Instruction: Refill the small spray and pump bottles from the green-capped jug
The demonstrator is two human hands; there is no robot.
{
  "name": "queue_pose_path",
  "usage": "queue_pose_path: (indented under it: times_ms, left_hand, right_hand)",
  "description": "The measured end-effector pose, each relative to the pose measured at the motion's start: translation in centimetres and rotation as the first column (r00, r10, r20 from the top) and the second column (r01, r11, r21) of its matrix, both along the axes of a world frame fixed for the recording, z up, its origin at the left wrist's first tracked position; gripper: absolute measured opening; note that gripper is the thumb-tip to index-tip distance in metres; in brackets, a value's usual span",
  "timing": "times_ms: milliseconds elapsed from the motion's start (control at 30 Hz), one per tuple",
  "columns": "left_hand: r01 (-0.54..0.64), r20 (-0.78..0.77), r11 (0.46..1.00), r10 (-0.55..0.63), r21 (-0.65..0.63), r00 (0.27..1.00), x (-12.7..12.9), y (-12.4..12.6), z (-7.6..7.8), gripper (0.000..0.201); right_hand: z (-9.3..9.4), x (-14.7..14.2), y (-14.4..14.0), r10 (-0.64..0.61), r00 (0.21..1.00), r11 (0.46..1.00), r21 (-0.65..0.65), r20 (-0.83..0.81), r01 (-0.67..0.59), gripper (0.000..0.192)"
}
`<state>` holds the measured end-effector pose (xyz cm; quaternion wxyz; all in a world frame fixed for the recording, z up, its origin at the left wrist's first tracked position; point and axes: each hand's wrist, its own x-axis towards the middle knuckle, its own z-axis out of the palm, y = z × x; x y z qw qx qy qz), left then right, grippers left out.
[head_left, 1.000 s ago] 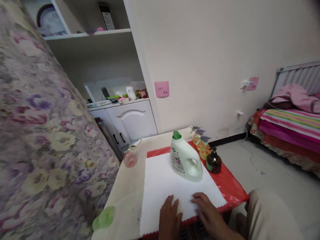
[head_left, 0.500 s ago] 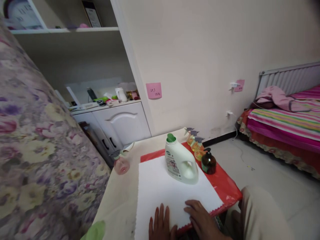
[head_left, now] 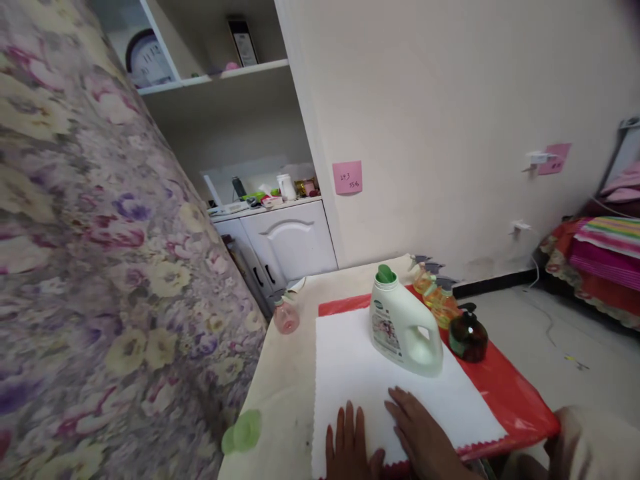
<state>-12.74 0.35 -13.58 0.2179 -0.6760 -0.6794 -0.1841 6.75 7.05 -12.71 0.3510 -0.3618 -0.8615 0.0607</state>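
Left hand [head_left: 350,445]: flat on white sheet [head_left: 345,367], grip unclosed, fingers apart | right hand [head_left: 420,423]: on same sheet, grip unclosed, fingers extended | sheet: over red cover [head_left: 520,400] on desk [head_left: 280,387] | pale green jug [head_left: 400,327]: upright on sheet, beyond both hands | dark pump bottle [head_left: 469,338]: near jug

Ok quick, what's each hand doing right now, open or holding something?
Left hand: open, palm down on the white sheet, holding nothing.
Right hand: open, palm down on the same sheet, holding nothing.
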Motion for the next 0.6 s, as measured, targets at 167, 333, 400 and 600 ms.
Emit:
queue_pose_path:
  times_ms: [167, 333, 400, 600]
  left_hand:
    - [-0.047, 0.007, 0.999, 0.047, -0.024, 0.999, -1.7, -0.6, -0.5, 0.058]
    - [0.032, 0.104, 0.997, -0.024, -0.076, 0.994, -4.5, -0.4, 0.8, 0.047]
    - [0.108, 0.239, 0.991, -0.085, -0.085, 0.967, -6.0, 0.4, 2.5, 0.041]
    - [-0.023, 0.742, 0.999, 0.050, -0.047, 0.669, -11.3, 6.9, 9.9, 0.051]
  right_hand:
    - [0.6, 0.3, 0.0, -0.006, 0.996, 0.998, 0.057, 0.090, 0.001, 0.046]
    - [0.8, 0.4, 0.1, -0.019, 0.992, 0.990, 0.140, 0.121, 0.002, 0.048]
    - [0.2, 0.3, 0.3, -0.022, 0.990, 0.988, 0.154, 0.139, 0.000, 0.048]
    - [-2.9, 0.4, 2.0, -0.003, 0.985, 0.972, 0.233, 0.171, -0.038, 0.051]
